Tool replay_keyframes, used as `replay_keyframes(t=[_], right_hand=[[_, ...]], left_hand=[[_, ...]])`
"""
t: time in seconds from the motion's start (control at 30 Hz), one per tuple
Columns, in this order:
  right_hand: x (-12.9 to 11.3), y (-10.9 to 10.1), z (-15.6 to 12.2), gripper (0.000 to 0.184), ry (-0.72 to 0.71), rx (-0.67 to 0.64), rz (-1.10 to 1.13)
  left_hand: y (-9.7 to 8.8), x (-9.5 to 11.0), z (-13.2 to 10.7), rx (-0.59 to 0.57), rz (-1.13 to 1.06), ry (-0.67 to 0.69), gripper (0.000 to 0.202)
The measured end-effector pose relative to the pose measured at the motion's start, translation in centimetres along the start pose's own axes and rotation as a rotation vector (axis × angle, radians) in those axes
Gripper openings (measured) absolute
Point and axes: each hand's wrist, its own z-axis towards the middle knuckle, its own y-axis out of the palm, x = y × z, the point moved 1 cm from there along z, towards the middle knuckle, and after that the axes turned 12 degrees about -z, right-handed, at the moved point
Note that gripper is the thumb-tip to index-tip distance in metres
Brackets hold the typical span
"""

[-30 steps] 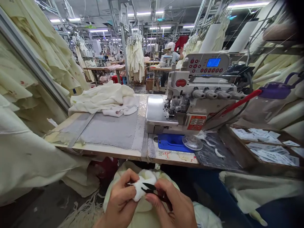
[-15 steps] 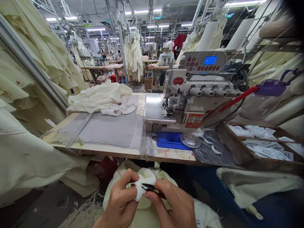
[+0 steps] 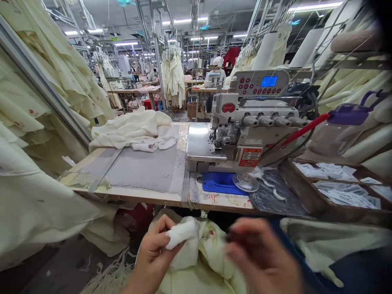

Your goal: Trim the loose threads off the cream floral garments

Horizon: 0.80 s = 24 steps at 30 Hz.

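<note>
My left hand (image 3: 153, 255) pinches a small white corner of cream fabric (image 3: 181, 236) low in front of me, below the table edge. The rest of that cream garment (image 3: 208, 261) bunches in my lap. My right hand (image 3: 263, 257) is a blur to the right of the fabric, apart from it. Whether the black thread snips are still in its fingers is lost in the blur. The overlock sewing machine (image 3: 245, 130) stands on the table beyond both hands.
A pile of cream cloth (image 3: 134, 130) lies at the table's far left on a grey mat (image 3: 143, 167). A blue pad (image 3: 219, 183) and clear dish (image 3: 246, 182) sit before the machine. A wooden tray of labels (image 3: 337, 188) is on the right. Garments hang at the left.
My right hand has pulled away to the right from the white fabric corner, where it held black snips against the cloth. My left hand keeps its pinch and has shifted slightly.
</note>
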Motion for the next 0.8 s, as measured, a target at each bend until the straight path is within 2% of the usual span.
replay_keyframes(t=[0.1,0.17,0.27,0.47,0.7,0.8], right_hand=[[1.4,4.8,-2.9,0.015,0.076,-0.109,-0.029],[2.0,6.2,-3.6,0.014,0.042,-0.106,-0.052],[2.4,6.1,-3.2,0.011,-0.054,-0.138,-0.126],[2.7,4.9,-2.6,0.011,-0.12,-0.195,-0.223],[2.6,5.3,-2.7,0.009,-0.363,-0.134,-0.326],[2.8,5.7,-3.2,0.007,-0.41,-0.129,-0.332]], left_hand=[[0.3,0.5,-0.5,-0.033,0.082,0.065,0.026],[0.4,0.9,-0.6,-0.07,0.136,0.105,0.024],[0.6,1.4,-0.6,-0.099,0.188,0.157,0.023],[0.5,1.5,-0.4,-0.126,0.281,0.265,0.024],[0.3,1.1,-0.9,-0.125,0.308,0.248,0.023],[0.4,1.1,-1.2,-0.139,0.317,0.241,0.022]])
